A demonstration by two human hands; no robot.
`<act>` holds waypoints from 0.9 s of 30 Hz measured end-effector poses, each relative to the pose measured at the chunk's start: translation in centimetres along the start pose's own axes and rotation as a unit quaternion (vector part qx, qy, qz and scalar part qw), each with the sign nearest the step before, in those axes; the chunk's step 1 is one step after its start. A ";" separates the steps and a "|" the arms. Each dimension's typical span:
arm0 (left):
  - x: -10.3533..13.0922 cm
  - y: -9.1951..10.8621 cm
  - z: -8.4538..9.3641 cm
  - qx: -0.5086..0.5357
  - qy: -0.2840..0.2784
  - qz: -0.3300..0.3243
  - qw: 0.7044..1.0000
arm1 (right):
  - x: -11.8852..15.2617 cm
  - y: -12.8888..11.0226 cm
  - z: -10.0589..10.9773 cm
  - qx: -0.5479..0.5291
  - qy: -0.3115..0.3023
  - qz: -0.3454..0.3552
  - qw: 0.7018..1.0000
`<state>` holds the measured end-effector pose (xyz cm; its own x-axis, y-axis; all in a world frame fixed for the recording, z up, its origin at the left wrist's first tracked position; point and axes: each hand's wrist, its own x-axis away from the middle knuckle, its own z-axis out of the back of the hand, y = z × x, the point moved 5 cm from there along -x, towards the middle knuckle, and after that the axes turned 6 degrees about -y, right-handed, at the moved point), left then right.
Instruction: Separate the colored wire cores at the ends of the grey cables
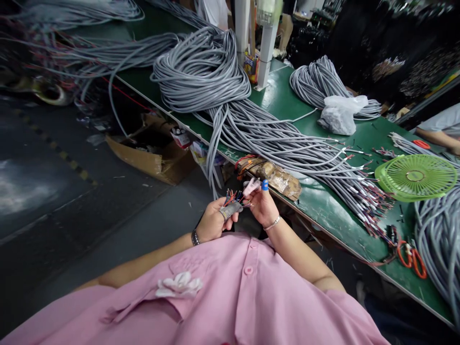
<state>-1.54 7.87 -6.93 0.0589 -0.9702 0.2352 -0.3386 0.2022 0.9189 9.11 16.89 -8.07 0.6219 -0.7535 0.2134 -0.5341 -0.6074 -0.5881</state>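
My left hand is wrapped round a bundle of grey cable ends, from which thin red, orange and dark wires stick out. Close on its right, my right hand pinches a small pale pink piece beside the wires; a blue cover is on one fingertip. Both hands are in front of my chest, just off the table edge. A taped brown bundle lies on that edge behind my right hand.
Coiled grey cables lie across the green table, their stripped ends spread to the right. Farther right are a green fan, orange-handled scissors and a person's arm. A cardboard box sits below at the left.
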 end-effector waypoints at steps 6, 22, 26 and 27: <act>0.7 0.2 0.5 -0.001 -0.029 0.029 0.999 | 0.7 -0.4 -0.5 0.041 -0.032 -0.016 0.998; 0.1 -0.3 0.4 -0.002 -0.036 0.073 0.997 | 0.9 -1.2 -0.5 0.088 0.021 0.007 0.996; 0.2 0.2 0.3 -0.009 -0.032 0.056 0.998 | 0.7 -1.5 0.1 0.146 0.072 0.063 0.985; 0.2 0.2 0.2 -0.018 -0.031 0.052 0.998 | 0.7 -1.7 0.3 0.174 0.087 0.091 0.977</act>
<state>-1.83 7.68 -6.74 -0.0337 -0.9499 0.3106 -0.3064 0.3056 0.9015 10.63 17.47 -7.12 0.4116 -0.8909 0.1919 -0.3811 -0.3595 -0.8517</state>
